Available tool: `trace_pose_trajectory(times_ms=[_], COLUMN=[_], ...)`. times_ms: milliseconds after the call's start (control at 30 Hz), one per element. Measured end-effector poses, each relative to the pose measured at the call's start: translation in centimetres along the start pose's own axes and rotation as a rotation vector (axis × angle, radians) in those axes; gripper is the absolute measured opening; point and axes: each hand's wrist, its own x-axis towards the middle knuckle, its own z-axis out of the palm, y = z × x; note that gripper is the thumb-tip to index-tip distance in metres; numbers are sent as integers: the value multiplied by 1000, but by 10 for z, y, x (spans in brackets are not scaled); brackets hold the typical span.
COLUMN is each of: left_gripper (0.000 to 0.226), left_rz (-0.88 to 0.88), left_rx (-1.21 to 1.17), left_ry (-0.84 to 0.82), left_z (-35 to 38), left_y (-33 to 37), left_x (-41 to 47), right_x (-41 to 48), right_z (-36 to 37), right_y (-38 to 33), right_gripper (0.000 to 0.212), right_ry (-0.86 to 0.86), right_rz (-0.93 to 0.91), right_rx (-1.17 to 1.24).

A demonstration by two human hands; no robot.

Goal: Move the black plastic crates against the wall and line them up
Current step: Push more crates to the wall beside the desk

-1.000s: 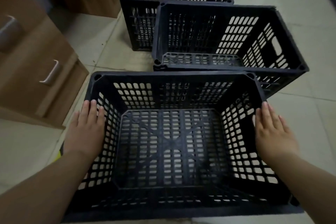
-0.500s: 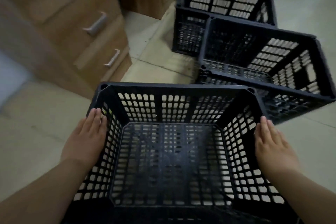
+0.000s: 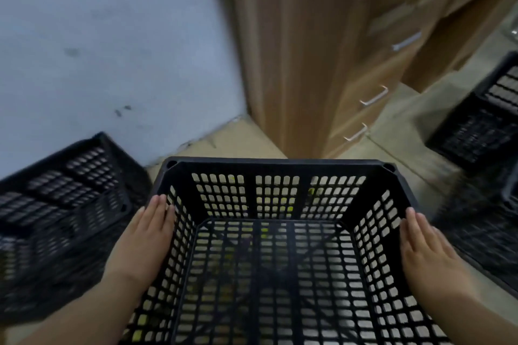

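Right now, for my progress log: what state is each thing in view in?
Middle black perforated plastic crate: empty, upright, between both hands.
Left hand: flat against it.
Right hand: flat against it.
Left black plastic crate: on floor by wall.
Right black plastic crate: on floor, blurred.
Wooden cabinet drawers: closed.

1. Your left hand (image 3: 148,235) lies flat against the outer left wall of the crate (image 3: 277,163), with the fingers straight, close together and pointing away from you.
2. Your right hand (image 3: 426,249) mirrors it on the outer right wall, palm turned inward and fingers straight.
3. Your left forearm (image 3: 70,314) and right forearm (image 3: 482,325) are bare and reach forward from the lower corners, wrists roughly straight.
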Motion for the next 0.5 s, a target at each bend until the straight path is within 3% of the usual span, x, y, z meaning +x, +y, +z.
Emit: trace_pose_trajectory(times_ms=[100, 200, 267, 367, 433, 500], left_gripper=[69, 70, 70, 73, 74, 73], left_rz=[-42, -94, -122, -157, -170, -183], left_rx=[-63, -123, -168, -228, -254, -272], left_ry=[-38, -59, -62, -36, -16, -6], left_z=[2, 2, 2, 2, 3, 3], left_y=[-36, -67, -84, -104, -114, -123], left_x=[-2, 6, 15, 30, 43, 58], right_x=[44, 90, 121, 161, 188, 216], right_z=[-23, -62, -80, -110, -115, -123], right_y=[-20, -45, -55, -67, -72, -75], right_gripper=[76, 88, 83, 84, 85, 90], right_ry=[100, 56, 112, 124, 33, 50], right_rz=[-55, -77, -152, -149, -136, -173], right_rx=[-4, 3, -112, -19, -108, -108])
